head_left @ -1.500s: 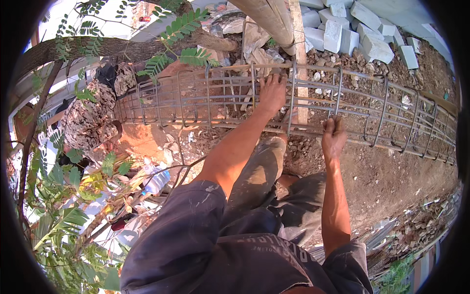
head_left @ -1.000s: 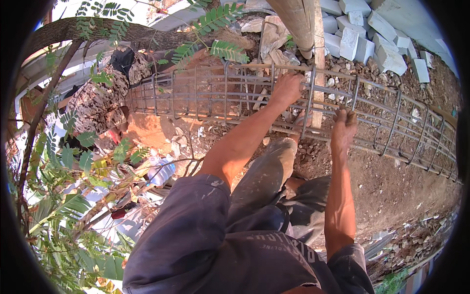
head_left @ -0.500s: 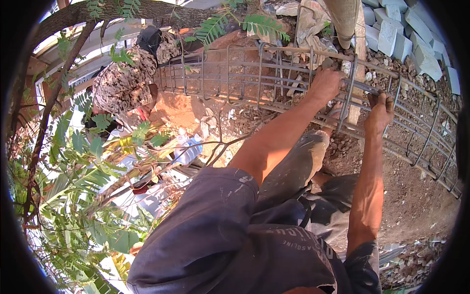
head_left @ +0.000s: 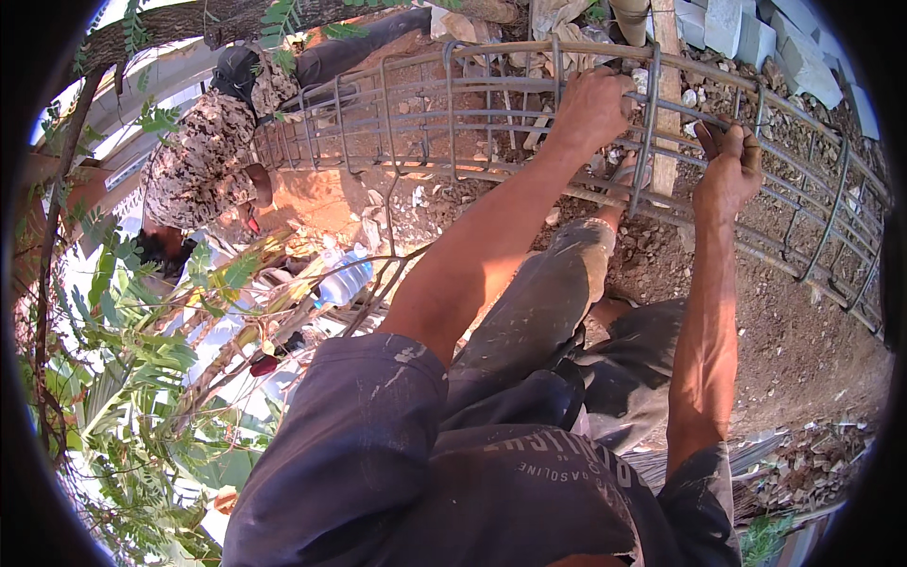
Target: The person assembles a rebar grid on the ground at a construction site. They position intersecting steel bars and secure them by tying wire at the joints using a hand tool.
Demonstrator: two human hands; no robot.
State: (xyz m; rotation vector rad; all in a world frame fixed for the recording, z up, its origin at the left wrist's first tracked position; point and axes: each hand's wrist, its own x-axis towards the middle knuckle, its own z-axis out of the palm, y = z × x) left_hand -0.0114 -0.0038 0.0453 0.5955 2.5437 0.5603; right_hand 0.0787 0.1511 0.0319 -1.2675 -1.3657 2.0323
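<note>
A long cage of steel rebar (head_left: 510, 174) with square stirrups crosses in front of me from left to right. My left hand (head_left: 595, 111) is closed around one of its long bars, just left of a stirrup (head_left: 646, 128). The bar under that palm is hidden. My right hand (head_left: 729, 175) grips a long bar right of the same stirrup, with its fingers bent over it and the fingertips in shade. A small dark shape there is too unclear to tell. A wooden post (head_left: 665, 113) stands behind the cage between my hands.
At the left a co-worker in a camouflage-patterned shirt (head_left: 194, 170) bends down beside the cage's far end. Pale blocks (head_left: 798, 57) are piled at the far right. Branches, leaves (head_left: 142, 378) and a clear plastic bottle (head_left: 342, 280) lie to my left; rubble covers the soil (head_left: 784, 378).
The view has shifted, so the cage and my left hand appear higher. My hands are somewhat farther apart, both still at the cage. The co-worker's head has come into view, bent low.
</note>
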